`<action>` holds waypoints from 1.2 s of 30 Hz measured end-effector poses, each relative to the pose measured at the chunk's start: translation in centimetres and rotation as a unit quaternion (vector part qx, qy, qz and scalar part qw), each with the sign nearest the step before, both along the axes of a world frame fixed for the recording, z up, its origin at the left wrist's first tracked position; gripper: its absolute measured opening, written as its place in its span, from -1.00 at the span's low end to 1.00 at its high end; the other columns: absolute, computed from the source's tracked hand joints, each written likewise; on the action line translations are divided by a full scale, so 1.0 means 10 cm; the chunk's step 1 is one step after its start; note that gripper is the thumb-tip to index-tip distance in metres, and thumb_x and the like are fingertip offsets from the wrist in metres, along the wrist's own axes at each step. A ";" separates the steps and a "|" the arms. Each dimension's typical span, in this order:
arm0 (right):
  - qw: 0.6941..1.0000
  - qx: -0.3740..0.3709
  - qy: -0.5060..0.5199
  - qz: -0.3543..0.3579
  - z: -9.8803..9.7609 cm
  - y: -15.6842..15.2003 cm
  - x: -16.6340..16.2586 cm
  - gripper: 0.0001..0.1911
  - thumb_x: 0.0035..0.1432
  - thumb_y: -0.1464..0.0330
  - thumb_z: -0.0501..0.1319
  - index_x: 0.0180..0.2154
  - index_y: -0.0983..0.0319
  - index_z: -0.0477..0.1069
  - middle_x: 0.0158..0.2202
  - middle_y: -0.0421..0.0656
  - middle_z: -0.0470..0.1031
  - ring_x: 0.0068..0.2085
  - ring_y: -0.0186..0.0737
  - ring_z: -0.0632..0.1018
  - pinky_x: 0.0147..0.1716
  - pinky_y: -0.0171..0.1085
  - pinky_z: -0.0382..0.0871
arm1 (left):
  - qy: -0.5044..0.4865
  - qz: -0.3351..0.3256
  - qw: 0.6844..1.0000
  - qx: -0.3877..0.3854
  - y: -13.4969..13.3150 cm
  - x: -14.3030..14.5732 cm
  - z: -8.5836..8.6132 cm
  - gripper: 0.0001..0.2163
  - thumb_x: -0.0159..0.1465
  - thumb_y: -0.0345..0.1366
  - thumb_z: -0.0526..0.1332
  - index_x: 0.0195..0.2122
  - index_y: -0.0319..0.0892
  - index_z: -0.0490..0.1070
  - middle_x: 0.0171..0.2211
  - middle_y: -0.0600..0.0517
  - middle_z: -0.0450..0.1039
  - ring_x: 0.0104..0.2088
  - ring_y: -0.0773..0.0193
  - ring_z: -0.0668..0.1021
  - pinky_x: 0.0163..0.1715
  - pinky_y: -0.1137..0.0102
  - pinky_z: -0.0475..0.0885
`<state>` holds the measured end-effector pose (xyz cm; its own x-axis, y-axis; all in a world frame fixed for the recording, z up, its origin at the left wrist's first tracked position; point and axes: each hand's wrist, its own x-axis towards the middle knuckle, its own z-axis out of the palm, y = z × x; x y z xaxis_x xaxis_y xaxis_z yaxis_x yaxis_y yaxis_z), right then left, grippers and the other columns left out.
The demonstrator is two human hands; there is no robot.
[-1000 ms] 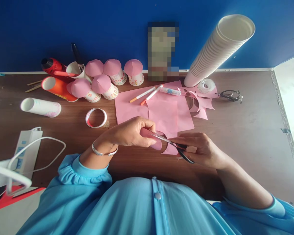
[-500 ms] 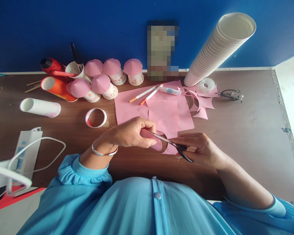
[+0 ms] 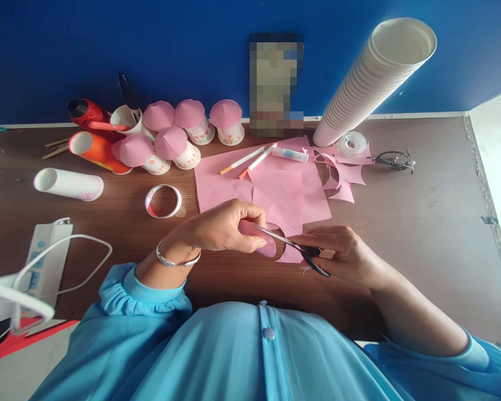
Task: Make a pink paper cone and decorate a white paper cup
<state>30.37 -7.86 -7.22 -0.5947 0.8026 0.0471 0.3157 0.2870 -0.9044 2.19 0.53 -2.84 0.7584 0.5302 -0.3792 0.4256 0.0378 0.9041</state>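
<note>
Left hand (image 3: 227,225) pinches a pink piece (image 3: 267,245) above the desk (image 3: 221,278); right hand (image 3: 347,253) grips the scissors (image 3: 286,241), blades at the piece's edge. Should the piece slip or bend, the cut could stray, or the tips nick the left hand, which sits close. That hand hides much of the piece, so any bite is hard to judge
</note>
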 end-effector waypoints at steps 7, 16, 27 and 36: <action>0.999 -0.032 0.019 0.011 -0.01 0.00 0.01 -0.55 0.35 0.42 0.32 0.24 0.10 0.51 -0.37 -0.22 0.60 -0.41 -0.35 0.53 -0.40 -0.39 0.40 | -0.009 0.002 1.000 0.005 0.00 0.00 -0.01 -0.90 0.13 -0.32 0.26 -0.48 -0.19 0.38 -0.52 0.14 0.43 -0.47 0.37 0.42 -0.46 0.43 0.19; 0.999 -0.043 0.007 -0.005 0.03 -0.01 -0.01 -0.65 0.37 0.40 0.30 0.16 0.15 0.59 -0.37 -0.19 0.61 -0.41 -0.34 0.54 -0.41 -0.38 0.40 | 0.002 0.005 1.000 -0.002 0.00 0.00 0.01 -0.90 0.12 -0.32 0.25 -0.49 -0.20 0.39 -0.54 0.14 0.40 -0.47 0.36 0.42 -0.46 0.43 0.19; 1.000 -0.010 0.001 0.006 0.07 0.01 -0.01 -0.59 0.32 0.46 0.29 0.18 0.18 0.55 -0.32 -0.16 0.62 -0.33 -0.29 0.55 -0.33 -0.33 0.40 | 0.008 -0.003 1.000 0.010 0.00 0.00 0.03 -0.89 0.11 -0.34 0.27 -0.50 -0.19 0.36 -0.53 0.17 0.37 -0.47 0.39 0.38 -0.46 0.43 0.16; 1.000 -0.013 -0.014 0.014 0.08 0.02 0.00 -0.58 0.33 0.46 0.25 0.18 0.17 0.55 -0.31 -0.14 0.63 -0.33 -0.27 0.56 -0.33 -0.32 0.43 | 0.013 -0.005 1.000 0.019 -0.02 0.00 0.03 -0.90 0.11 -0.34 0.27 -0.50 -0.17 0.37 -0.54 0.16 0.38 -0.47 0.36 0.42 -0.45 0.41 0.18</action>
<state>30.35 -7.68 -6.46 -0.6174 0.7866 0.0098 0.3335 0.2730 -0.9023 2.14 0.37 -2.58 0.7534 0.5371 -0.3795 0.4500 -0.0003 0.8930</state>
